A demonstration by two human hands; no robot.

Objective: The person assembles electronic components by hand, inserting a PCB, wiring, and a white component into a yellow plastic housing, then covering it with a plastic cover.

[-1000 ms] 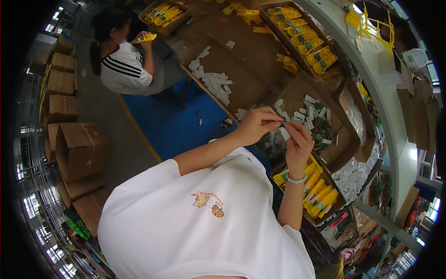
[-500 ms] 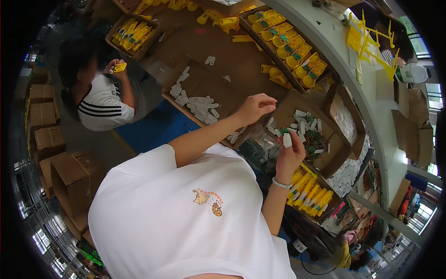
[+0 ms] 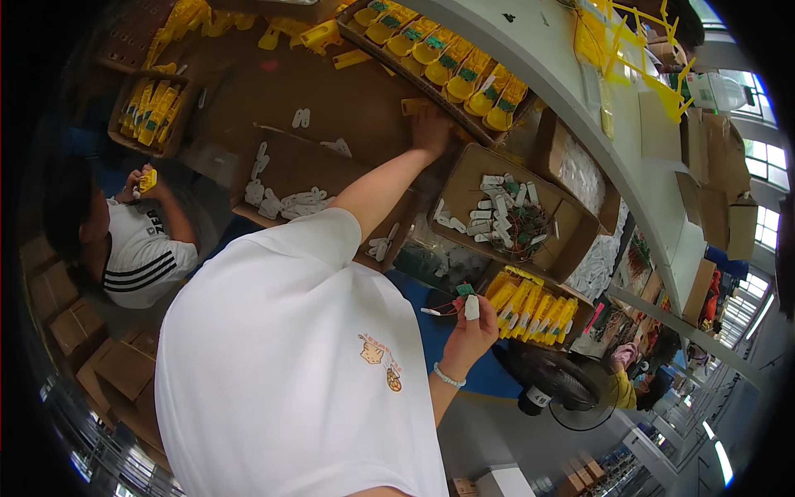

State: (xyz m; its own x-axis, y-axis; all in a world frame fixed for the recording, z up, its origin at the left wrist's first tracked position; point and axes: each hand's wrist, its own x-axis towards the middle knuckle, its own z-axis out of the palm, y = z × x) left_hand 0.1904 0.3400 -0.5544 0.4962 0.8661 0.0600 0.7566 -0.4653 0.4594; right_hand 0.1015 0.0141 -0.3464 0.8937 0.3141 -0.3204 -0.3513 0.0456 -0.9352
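My left hand [image 3: 431, 130] reaches far forward across the bench, beside a yellow plastic housing [image 3: 411, 106] and the tray's near edge. Its fingers are dark and partly hidden, so whether they grip the housing is unclear. Close to my body, my right hand [image 3: 470, 338], with a beaded bracelet at the wrist, pinches a white plastic piece [image 3: 472, 308]. A small green circuit board [image 3: 464, 290] shows at that piece's top, and thin wires trail left to a small white part [image 3: 431, 312].
A cardboard box [image 3: 571, 263] contains white pieces and wired boards; another holds loose white covers [image 3: 305, 201]. Yellow housings with boards fill a long tray [image 3: 389, 65]. A fan [image 3: 546, 377] stands at right. A co-worker [image 3: 137, 240] at left handles a yellow piece.
My left hand has moved forward from above the boxes to the yellow housings. My right hand has come back from the wired-board box, still holding the white piece. The view has shifted.
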